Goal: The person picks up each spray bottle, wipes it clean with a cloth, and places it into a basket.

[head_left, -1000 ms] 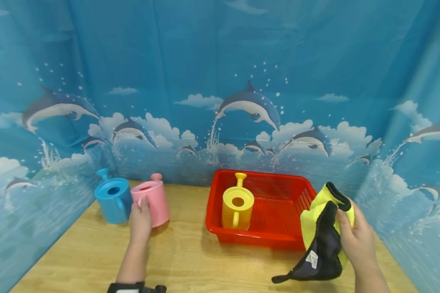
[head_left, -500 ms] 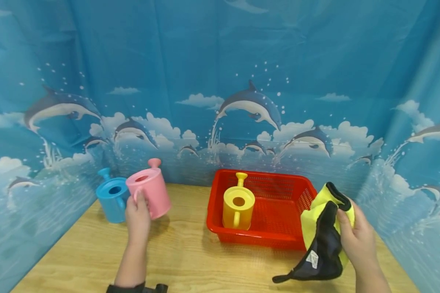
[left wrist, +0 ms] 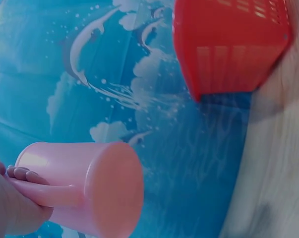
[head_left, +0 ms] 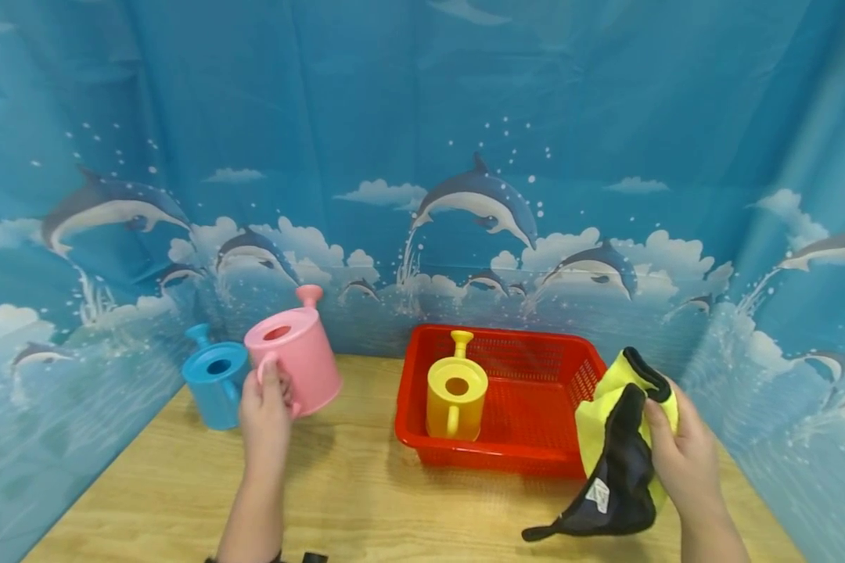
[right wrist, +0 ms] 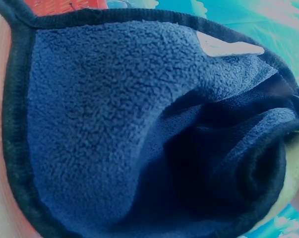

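Note:
My left hand [head_left: 266,407] grips the handle of a pink watering can [head_left: 301,361], which hangs tilted above the table with its spout toward the back. In the left wrist view the can's round base [left wrist: 117,191] faces the table side, and the fingers [left wrist: 28,174] curl round the handle. On the right, my right hand [head_left: 686,453] holds a bunched cloth [head_left: 627,461], yellow on one face and dark on the other, with a white label and a dangling loop. The cloth's dark fleecy side [right wrist: 99,99] fills most of the right wrist view.
A red plastic basket [head_left: 493,451] stands at the back centre, with a yellow watering can [head_left: 456,399] upright in its left part. To the left a blue watering can [head_left: 214,383] stands on the wooden table [head_left: 394,516]. A dolphin-print curtain [head_left: 366,117] encloses the back and sides.
My left hand has lifted the pink watering can off the table, moving it up and slightly right, and the can now tilts. My right hand and the cloth have stayed nearly still.

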A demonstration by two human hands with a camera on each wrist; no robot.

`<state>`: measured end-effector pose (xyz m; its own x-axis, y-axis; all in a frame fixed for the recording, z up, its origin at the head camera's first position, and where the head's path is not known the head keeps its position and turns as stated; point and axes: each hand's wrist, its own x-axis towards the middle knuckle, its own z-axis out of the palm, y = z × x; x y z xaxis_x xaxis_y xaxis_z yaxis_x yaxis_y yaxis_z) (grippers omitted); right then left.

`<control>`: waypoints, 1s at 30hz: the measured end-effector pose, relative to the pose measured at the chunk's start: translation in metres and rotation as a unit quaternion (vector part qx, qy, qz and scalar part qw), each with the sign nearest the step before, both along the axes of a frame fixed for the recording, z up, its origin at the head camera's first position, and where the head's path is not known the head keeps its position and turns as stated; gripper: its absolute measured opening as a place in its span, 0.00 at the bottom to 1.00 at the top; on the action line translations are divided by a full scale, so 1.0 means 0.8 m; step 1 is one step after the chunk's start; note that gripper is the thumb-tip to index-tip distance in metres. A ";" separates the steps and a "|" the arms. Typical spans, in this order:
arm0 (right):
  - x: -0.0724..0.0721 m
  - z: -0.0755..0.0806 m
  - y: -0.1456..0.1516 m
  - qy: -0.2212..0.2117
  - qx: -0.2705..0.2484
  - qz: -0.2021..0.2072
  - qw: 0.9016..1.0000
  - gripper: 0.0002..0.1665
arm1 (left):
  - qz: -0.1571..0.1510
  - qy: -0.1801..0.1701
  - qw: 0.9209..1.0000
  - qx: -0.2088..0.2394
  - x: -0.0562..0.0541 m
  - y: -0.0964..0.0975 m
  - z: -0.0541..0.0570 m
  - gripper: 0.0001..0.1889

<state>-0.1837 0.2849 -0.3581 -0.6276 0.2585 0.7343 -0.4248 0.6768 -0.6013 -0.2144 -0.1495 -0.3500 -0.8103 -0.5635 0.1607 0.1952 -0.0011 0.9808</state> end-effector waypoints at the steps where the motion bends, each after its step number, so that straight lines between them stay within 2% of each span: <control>1: 0.000 0.000 0.000 0.000 0.000 0.000 1.000 0.17 | -0.003 0.002 1.000 0.005 0.002 0.002 0.002 0.19; 7: 0.000 0.000 -0.001 0.005 -0.007 0.001 1.000 0.17 | -0.036 0.026 0.999 0.027 0.013 0.014 0.011 0.18; 14: 0.000 -0.001 0.001 0.004 -0.009 0.000 1.000 0.18 | -0.102 0.058 0.992 0.055 0.023 0.027 0.022 0.19; 19: 0.000 0.000 0.001 0.006 -0.006 -0.002 1.000 0.18 | -0.136 0.069 0.987 0.056 0.029 0.036 0.026 0.18; 30: 0.001 0.001 0.001 -0.005 -0.006 -0.007 1.000 0.18 | -0.184 0.081 0.979 0.032 0.040 0.059 0.025 0.16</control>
